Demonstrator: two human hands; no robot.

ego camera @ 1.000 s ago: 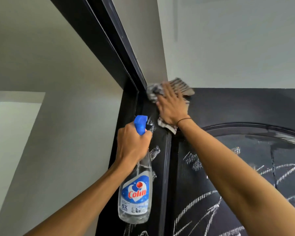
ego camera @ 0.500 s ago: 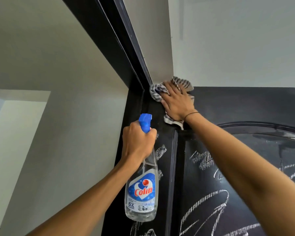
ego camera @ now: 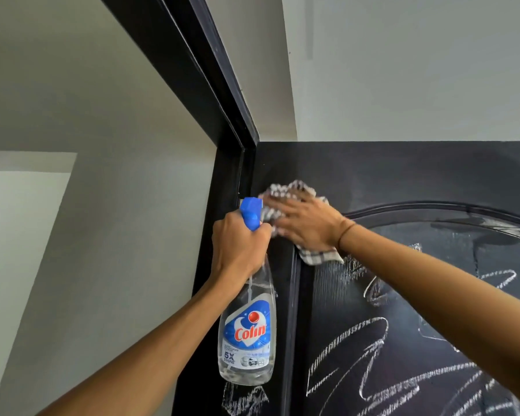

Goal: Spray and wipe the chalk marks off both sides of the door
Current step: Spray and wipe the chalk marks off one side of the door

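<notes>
A black door fills the right half of the view, with white chalk marks scribbled over its arched panel and left stile. My right hand presses a checked cloth flat against the door's upper left part, fingers spread and blurred. My left hand grips the neck of a clear spray bottle with a blue trigger head and a "Colin" label; the bottle hangs upright in front of the stile. The two hands nearly touch.
The black door frame runs up the left of the door and slants along the top. A pale wall lies to the left and a pale ceiling above.
My right hand and the cloth have slid down from the door's top corner to a spot beside the bottle's head. The view has tilted, and the left hand keeps its grip.
</notes>
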